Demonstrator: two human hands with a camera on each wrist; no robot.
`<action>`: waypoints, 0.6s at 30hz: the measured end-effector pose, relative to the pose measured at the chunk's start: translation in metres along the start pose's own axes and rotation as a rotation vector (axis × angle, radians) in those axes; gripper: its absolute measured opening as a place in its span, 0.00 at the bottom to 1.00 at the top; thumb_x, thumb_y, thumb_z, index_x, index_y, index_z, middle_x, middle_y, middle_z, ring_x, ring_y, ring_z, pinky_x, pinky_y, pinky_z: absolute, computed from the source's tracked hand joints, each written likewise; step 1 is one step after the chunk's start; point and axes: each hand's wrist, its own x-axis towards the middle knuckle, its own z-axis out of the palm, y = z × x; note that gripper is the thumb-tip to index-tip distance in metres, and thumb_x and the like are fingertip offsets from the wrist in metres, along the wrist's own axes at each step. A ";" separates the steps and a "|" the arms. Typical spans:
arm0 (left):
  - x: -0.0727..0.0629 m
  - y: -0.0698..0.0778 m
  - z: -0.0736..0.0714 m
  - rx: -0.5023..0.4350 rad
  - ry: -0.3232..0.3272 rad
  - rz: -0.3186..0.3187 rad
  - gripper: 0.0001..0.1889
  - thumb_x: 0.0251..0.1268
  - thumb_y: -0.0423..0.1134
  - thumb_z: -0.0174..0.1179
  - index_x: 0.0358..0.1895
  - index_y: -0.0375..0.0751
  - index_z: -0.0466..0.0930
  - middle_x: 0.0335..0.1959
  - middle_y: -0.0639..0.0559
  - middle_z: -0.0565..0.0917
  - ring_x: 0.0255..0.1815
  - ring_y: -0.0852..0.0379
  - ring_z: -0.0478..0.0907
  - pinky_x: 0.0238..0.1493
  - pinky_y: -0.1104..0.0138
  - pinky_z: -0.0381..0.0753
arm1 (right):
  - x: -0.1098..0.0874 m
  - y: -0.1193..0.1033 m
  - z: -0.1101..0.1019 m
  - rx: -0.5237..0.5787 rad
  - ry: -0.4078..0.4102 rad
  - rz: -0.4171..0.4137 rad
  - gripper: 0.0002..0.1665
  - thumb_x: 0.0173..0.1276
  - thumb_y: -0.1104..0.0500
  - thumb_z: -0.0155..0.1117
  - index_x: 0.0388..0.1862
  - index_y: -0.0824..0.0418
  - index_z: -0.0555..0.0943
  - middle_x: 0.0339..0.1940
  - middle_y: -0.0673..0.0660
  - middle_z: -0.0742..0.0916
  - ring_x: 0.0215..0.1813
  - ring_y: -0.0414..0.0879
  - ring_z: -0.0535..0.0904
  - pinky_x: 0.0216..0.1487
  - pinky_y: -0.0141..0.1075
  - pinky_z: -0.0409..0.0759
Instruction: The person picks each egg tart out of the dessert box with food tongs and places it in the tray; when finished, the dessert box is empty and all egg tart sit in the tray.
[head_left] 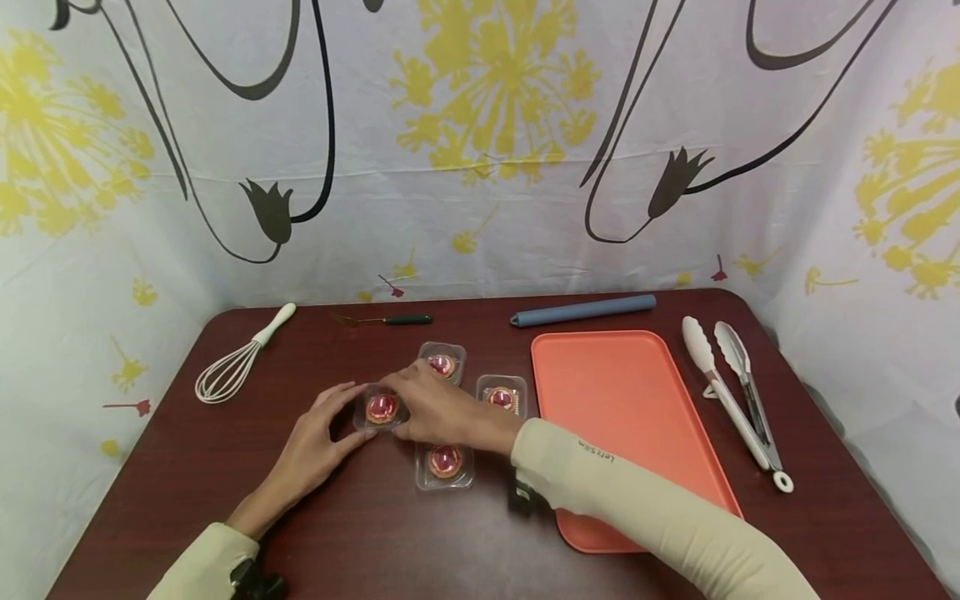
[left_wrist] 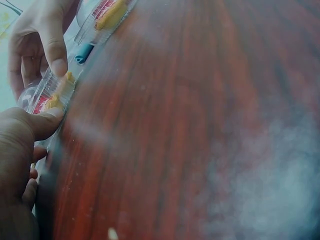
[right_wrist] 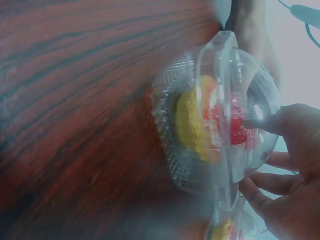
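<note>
A clear plastic box with a red-topped tart sits between both hands at the left of a small group of such boxes. My left hand holds its left side, thumb at the near corner and fingers at the far one. From the right, my right hand grips the same box with thumb and fingers at its corners. In the left wrist view the left thumb presses the box's edge. Another boxed tart lies just below the right hand and looms large in the right wrist view, partly covering that hand.
Two more boxed tarts lie beyond and right of the right hand. The right forearm crosses an orange tray. Tongs lie at the right, a whisk at the left, a green-handled utensil and blue rod at the back.
</note>
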 end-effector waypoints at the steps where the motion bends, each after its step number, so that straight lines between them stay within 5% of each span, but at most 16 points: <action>1: 0.000 0.000 0.000 0.003 0.001 0.001 0.36 0.62 0.33 0.83 0.74 0.35 0.80 0.73 0.32 0.78 0.72 0.34 0.78 0.64 0.38 0.80 | 0.000 0.000 -0.001 0.003 0.001 -0.004 0.40 0.65 0.55 0.85 0.73 0.63 0.80 0.68 0.58 0.88 0.69 0.52 0.80 0.72 0.41 0.76; 18: 0.002 0.000 0.000 0.016 0.000 0.022 0.40 0.60 0.31 0.83 0.76 0.32 0.77 0.73 0.31 0.78 0.73 0.34 0.78 0.65 0.39 0.79 | 0.003 0.006 -0.003 0.144 -0.012 0.017 0.41 0.68 0.51 0.85 0.75 0.64 0.80 0.71 0.58 0.86 0.70 0.51 0.77 0.75 0.40 0.73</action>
